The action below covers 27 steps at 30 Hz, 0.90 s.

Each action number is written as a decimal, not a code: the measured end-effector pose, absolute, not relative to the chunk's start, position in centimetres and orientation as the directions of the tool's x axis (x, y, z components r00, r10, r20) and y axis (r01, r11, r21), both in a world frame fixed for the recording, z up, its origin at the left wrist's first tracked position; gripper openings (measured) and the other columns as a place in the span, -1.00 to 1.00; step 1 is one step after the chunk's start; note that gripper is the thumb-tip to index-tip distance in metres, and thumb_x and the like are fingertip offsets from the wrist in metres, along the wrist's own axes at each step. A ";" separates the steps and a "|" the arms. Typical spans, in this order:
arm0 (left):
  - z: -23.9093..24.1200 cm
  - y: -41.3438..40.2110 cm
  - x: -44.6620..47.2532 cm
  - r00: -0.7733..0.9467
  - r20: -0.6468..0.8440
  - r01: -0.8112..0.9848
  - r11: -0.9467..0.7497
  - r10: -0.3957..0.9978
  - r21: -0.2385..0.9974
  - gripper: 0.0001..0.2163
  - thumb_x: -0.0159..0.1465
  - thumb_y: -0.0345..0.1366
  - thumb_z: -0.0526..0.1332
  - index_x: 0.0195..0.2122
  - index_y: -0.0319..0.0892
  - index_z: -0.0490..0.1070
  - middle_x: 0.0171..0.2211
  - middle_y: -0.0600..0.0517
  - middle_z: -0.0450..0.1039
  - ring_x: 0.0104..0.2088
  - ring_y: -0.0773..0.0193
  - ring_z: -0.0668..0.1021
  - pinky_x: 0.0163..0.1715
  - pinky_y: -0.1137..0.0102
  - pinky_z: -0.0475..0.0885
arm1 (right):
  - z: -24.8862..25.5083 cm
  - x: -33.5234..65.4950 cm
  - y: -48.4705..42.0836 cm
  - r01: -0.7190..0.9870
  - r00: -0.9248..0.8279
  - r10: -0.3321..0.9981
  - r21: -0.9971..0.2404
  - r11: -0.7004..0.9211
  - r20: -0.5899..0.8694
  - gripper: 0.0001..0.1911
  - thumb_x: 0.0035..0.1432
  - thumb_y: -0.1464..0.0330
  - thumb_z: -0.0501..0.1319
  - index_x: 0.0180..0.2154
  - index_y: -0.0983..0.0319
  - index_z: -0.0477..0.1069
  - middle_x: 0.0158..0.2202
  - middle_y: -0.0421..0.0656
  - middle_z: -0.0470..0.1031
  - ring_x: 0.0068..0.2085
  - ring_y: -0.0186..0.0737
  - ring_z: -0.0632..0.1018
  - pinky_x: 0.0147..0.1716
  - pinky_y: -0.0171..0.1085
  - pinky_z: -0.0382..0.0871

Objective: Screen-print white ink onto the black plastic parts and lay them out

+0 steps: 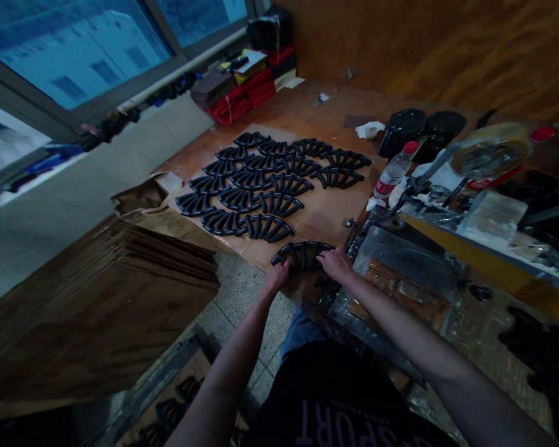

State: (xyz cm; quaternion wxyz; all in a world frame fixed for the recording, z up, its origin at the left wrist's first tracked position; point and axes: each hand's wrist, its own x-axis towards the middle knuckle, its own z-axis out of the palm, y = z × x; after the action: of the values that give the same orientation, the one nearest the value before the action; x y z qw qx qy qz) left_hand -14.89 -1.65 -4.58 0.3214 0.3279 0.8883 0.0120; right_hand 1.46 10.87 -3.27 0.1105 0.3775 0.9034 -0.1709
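Observation:
Between my hands is a black ribbed, fan-shaped part (302,254), glossy and curved, at the near edge of the work table. My left hand (279,273) is closed on its left end. My right hand (336,263) grips its right end, with the fingers partly turned out of sight. Beyond it, several more black ribbed parts (265,226) of the same shape lie in overlapping rows on a flat cardboard sheet (328,214).
Stacked cardboard (168,267) stands at the left. On the right are a bottle with a red cap (394,171), a tape roll (491,152) and a metal plate (400,254). Red bundles (242,102) lie at the back near the window. More black parts (170,410) sit low at the left.

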 end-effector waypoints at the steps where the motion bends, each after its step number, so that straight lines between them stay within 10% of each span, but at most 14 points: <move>1: -4.3 -1.7 -14.7 -0.588 -0.569 0.566 0.795 0.575 0.219 -0.43 0.37 0.04 -0.20 -0.10 -0.23 0.50 -0.04 -0.25 0.53 -0.02 0.00 0.57 -0.12 0.26 0.42 | -3.2 1.7 11.0 0.713 -0.698 0.635 -0.238 0.660 -0.330 -0.59 0.38 0.18 -0.02 -0.08 0.22 0.54 -0.15 -0.01 0.60 -0.06 -0.10 0.54 -0.08 -0.24 0.28; 8: -3.1 -3.0 -8.9 -0.613 -0.125 0.734 0.621 0.780 0.273 -0.54 0.32 0.02 0.04 0.16 -0.07 0.32 0.17 -0.16 0.34 0.15 0.01 0.39 0.05 0.19 0.36 | -3.3 2.7 10.7 0.667 -0.745 0.600 -0.299 0.683 -0.291 -0.61 0.36 0.19 0.01 -0.05 0.23 0.51 -0.14 0.01 0.59 -0.08 -0.10 0.57 -0.11 -0.24 0.33; 27: -3.2 -0.2 -8.5 -0.528 -0.072 0.823 0.531 0.846 0.203 -0.53 0.25 -0.10 0.20 0.18 -0.06 0.37 0.33 -0.11 0.15 0.31 -0.21 0.14 0.24 -0.10 0.08 | -2.1 3.3 9.9 0.581 -0.782 0.607 -0.516 0.630 -0.141 -0.61 0.33 0.27 0.11 0.10 0.28 0.42 -0.03 0.00 0.55 -0.01 -0.10 0.52 0.02 -0.21 0.33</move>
State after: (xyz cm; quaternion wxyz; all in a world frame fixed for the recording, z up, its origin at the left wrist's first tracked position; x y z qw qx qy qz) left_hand -8.53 -0.17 -3.22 0.0810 0.4789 0.8711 0.0721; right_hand 3.32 9.94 -2.07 -0.0232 0.3290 0.9024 -0.2774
